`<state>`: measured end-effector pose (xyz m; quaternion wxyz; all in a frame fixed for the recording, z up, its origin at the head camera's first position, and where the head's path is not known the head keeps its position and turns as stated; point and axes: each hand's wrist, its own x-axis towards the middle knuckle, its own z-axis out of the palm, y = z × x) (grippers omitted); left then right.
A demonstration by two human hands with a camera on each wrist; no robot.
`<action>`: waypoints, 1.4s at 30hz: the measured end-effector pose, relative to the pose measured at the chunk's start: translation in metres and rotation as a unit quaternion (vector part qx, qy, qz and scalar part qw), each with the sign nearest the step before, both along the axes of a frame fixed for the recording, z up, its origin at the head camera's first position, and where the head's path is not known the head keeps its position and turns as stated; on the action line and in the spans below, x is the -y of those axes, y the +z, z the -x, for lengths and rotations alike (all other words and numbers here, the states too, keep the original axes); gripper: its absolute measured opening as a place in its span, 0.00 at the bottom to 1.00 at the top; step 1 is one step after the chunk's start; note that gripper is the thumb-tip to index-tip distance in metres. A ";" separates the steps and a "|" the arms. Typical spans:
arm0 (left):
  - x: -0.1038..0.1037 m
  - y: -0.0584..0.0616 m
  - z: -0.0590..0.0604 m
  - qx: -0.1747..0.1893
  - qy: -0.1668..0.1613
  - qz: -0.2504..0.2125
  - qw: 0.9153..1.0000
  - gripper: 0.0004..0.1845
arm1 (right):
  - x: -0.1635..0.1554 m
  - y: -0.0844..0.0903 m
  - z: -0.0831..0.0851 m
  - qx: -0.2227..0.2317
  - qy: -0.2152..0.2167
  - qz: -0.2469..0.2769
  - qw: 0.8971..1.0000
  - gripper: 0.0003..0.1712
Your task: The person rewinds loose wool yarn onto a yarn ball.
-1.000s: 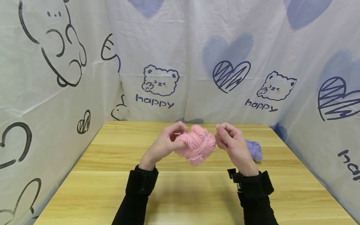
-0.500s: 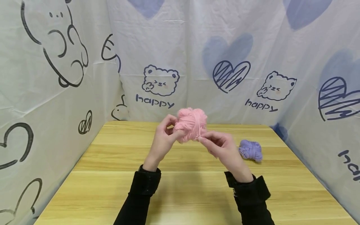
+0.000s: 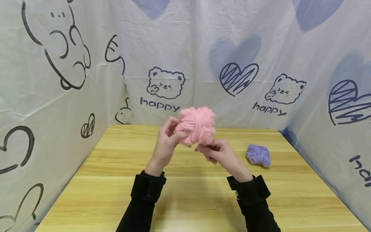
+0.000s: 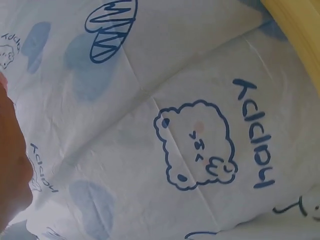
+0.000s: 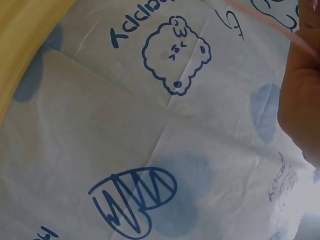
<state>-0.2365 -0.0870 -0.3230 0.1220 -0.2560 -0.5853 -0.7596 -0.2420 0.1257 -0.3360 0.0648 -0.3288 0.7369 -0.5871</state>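
1. Writing first: the white cloth backdrop [image 3: 203, 64] around the table has "happy" printed in dark blue under each cartoon bear, twice on the back panel, plus scribbled hearts and pale blue heart blobs. Both wrist views show the same bear-and-"happy" print turned sideways.
2. Pink yarn ball [image 3: 197, 125] looks soft and a bit lumpy, loosely wound, with a band of strands wrapped vertically around its middle. It's held up in the air above the far half of the wooden table [image 3: 116, 193], roughly centre of the head view.
3. Left hand [image 3: 166, 145] is raised with the wrist bent, its fingers and thumb curled around the ball's left side, holding it.
4. Right hand [image 3: 220, 154] sits just below and right of the ball, fingers curled and pinched together at its underside. The right wrist view shows a thin pink strand [image 5: 260, 20] running to that hand, so it's pinching yarn.
5. Both forearms are in black sleeves with cuffs.
6. Small purple yarn bundle [image 3: 258, 155] lies on the table to the right, apart from both hands.
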 end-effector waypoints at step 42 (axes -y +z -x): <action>0.006 0.001 -0.006 -0.045 -0.032 0.227 0.972 0.14 | -0.015 0.022 -0.013 -0.017 -0.175 0.112 0.978 0.11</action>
